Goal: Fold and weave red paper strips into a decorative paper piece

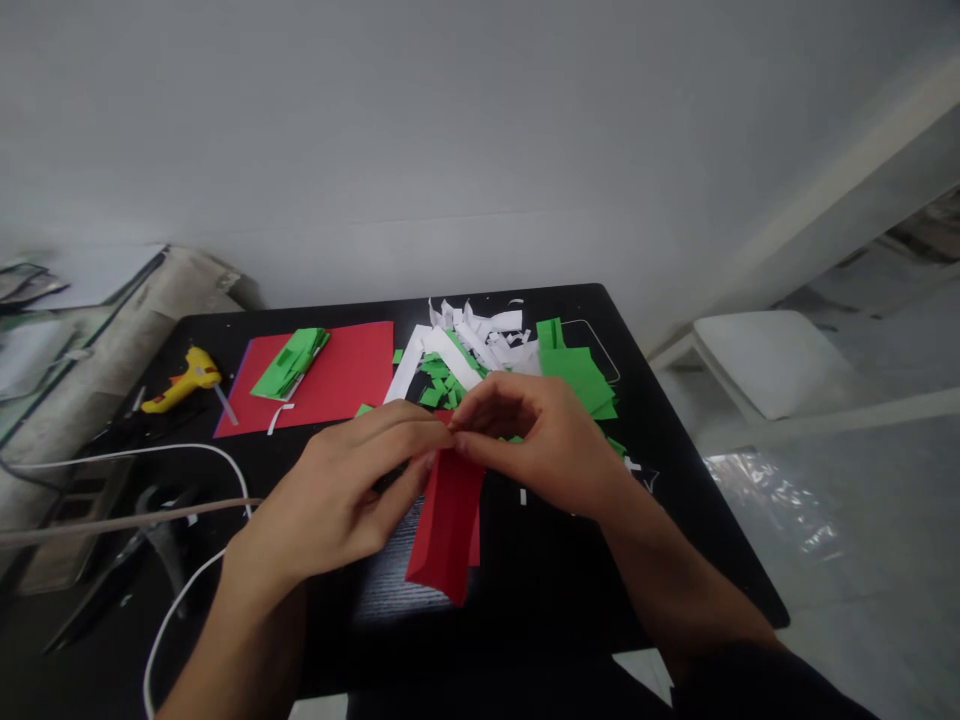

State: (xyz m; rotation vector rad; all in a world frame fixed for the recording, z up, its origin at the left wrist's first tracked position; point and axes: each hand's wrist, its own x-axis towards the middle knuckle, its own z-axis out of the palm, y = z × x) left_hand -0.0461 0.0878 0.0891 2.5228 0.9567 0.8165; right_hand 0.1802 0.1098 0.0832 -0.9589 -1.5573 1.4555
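Between my two hands is a folded piece of red paper (450, 525), its lower end hanging toward me above the black table (555, 580). My left hand (352, 480) pinches its upper edge between thumb and fingers from the left. My right hand (540, 435) grips the same edge from the right, fingertips almost meeting the left ones. A crease runs down the length of the paper. The fingers cover its top end. Just beyond the hands lies a heap of white paper strips (487, 330) mixed with small green paper scraps (442, 380).
Stacked green paper strips (292, 362) rest on a red sheet (352, 370) at the left. Farther left are a yellow glue gun (184, 382), scissors (161, 535) and a white cable (199, 575). Green sheets (581, 375) lie at right; a white stool (772, 360) stands beyond.
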